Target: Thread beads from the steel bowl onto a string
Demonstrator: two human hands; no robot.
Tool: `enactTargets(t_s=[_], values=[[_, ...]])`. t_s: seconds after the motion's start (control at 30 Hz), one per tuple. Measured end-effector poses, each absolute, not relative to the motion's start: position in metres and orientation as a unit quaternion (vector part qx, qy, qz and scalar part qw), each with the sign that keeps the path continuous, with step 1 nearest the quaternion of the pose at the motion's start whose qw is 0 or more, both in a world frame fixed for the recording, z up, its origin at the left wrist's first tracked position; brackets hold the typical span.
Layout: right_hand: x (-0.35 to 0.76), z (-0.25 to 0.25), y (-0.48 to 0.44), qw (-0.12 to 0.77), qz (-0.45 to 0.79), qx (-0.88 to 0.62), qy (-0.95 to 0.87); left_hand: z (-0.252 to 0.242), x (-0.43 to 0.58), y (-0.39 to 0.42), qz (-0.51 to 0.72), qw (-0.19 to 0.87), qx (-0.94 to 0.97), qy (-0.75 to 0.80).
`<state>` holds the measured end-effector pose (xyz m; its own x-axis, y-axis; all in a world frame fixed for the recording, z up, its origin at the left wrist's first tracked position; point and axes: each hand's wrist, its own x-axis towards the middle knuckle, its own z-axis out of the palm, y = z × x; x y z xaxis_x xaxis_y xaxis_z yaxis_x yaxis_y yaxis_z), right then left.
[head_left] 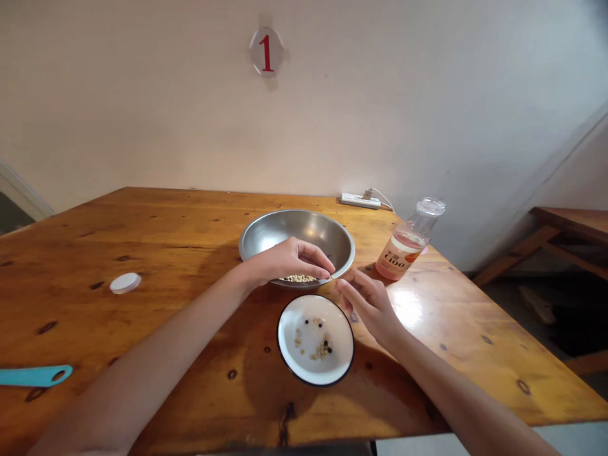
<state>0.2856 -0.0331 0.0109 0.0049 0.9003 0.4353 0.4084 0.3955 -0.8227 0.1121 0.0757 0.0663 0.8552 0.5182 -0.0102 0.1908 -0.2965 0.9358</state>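
At the left edge of the wooden table [156,221] lies a flat teal handle with a hole [33,375], and a little further in there is a round white lid [125,283], lying apart from the other things.

Near the middle stands a wide steel bowl [297,229]. Pale round beans [298,278] make a small heap inside it, at the front side, and I see no dark bean in this heap. The left hand [289,262] comes from the lower left and lies over the front rim of the bowl. Its fingers are curved downward and close together, just above the beans. I cannot tell if they are holding some bean.

Just in front of the bowl is a white enamel dish with a dark rim [287,335]. In it are scattered a few pale beans [297,339] and some black beans [324,347], with much white surface between them.

The right hand [368,305] comes from the lower right, and its thumb and fingers are in a narrow pinch near the bowl's rim, above the dish. Nothing shows between them, but the view is too small to be sure.

Further right stands an upright plastic bottle with pink liquid [403,248], and behind the bowl is a white power strip [360,201].
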Motion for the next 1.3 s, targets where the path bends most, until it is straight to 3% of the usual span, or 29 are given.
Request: enactTargets(t_s=[0.3,0.7,1.03,1.3], values=[[0.285,0.007,-0.03,0.516,0.28,-0.495,-0.641,0.069,0.111,0.076,0.148,0.543,0.8,0.209],[0.285,0.011,-0.033,0.495,0.238,-0.501,-0.669,0.08,0.102,0.081,0.181,0.549,0.792,0.197],[0.284,0.013,-0.032,0.351,0.081,-0.333,-0.871,0.089,0.092,0.086,0.226,0.559,0.775,0.187],[0.281,0.014,-0.033,0.266,0.06,-0.293,-0.916,0.084,0.097,0.083,0.202,0.557,0.781,0.198]])
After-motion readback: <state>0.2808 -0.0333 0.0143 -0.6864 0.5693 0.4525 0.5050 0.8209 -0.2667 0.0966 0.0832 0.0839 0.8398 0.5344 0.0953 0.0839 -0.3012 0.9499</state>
